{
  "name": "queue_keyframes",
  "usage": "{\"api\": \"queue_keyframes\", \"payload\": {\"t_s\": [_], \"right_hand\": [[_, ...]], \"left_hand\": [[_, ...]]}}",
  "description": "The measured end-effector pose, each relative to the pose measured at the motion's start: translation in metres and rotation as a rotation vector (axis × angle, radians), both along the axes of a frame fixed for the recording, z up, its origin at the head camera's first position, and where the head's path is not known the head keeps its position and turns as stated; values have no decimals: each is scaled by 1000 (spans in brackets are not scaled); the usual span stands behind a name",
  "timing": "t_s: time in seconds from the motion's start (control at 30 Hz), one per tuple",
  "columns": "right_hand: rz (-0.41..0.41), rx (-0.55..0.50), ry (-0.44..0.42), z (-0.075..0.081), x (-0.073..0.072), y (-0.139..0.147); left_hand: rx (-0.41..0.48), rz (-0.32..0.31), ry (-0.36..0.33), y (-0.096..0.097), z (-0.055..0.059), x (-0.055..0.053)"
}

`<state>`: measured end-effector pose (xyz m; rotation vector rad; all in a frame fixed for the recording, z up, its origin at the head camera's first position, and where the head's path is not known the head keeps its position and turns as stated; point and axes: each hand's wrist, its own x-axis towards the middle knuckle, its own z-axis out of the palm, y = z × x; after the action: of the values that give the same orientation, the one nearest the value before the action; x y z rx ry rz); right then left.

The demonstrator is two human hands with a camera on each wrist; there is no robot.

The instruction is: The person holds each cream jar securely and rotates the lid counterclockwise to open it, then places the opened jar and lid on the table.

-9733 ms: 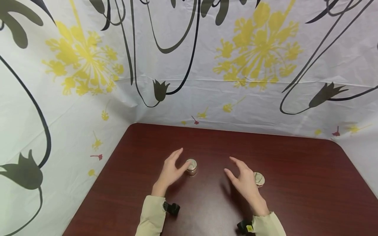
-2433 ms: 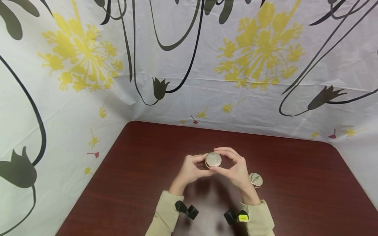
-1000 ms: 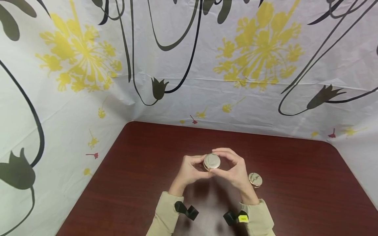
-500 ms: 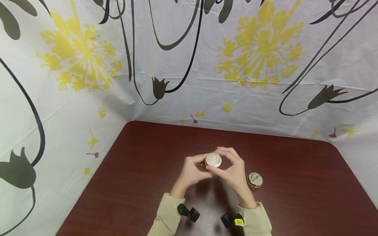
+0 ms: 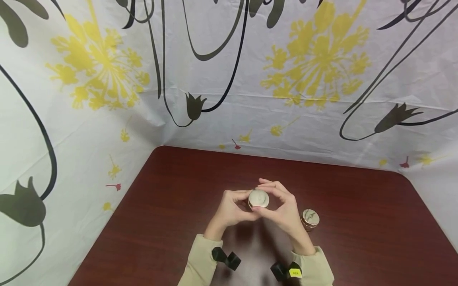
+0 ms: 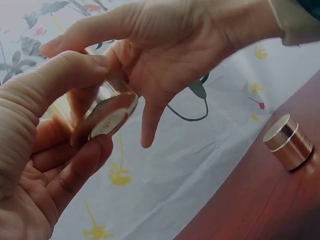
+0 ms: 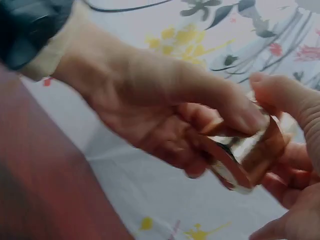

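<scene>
A small round gold jar (image 5: 258,198) with a pale top is held above the table between both hands. My left hand (image 5: 231,209) grips its side with thumb and fingers. From the right, my right hand (image 5: 284,209) pinches the jar near the top. In the left wrist view, the jar's shiny copper base (image 6: 107,120) carries a pale round label. The right wrist view is blurred, and fingers cover much of the jar (image 7: 257,157); I cannot tell whether the lid has turned. A second gold jar (image 5: 309,219) stands upright on the table beside my right wrist.
The dark red-brown table (image 5: 186,174) has rounded far corners. A white cloth (image 5: 222,75) with yellow and dark plant prints hangs behind it and on the left. A black wrist camera (image 5: 227,258) sits on the left sleeve, another (image 5: 280,271) on the right.
Earlier the left jar stood on the table near the left hand; both hands then took hold of it and raised it. Recently the right fingers have shifted slightly around its top.
</scene>
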<state>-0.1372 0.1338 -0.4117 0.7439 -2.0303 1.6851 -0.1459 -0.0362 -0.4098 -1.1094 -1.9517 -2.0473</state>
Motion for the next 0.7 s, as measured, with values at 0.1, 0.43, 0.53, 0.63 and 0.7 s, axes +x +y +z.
{"api": "queue_keyframes", "payload": {"t_s": [0.1,0.43,0.53,0.63,0.7], "right_hand": [[17,64,-36,6,1,6],[-32,140,-59,15,7,8],[15,122,-46,6,1,12],[130,107,-39,4,-3,16],[202,107,-45,4,-4,19]], "left_hand": [[-11,2,-10,1,3,0],[-66,62,-78,4,3,4],[-47,45,-97,3,3,4],[-40,11,-130,2,4,5],[-40,-14,-152,2,4,5]]}}
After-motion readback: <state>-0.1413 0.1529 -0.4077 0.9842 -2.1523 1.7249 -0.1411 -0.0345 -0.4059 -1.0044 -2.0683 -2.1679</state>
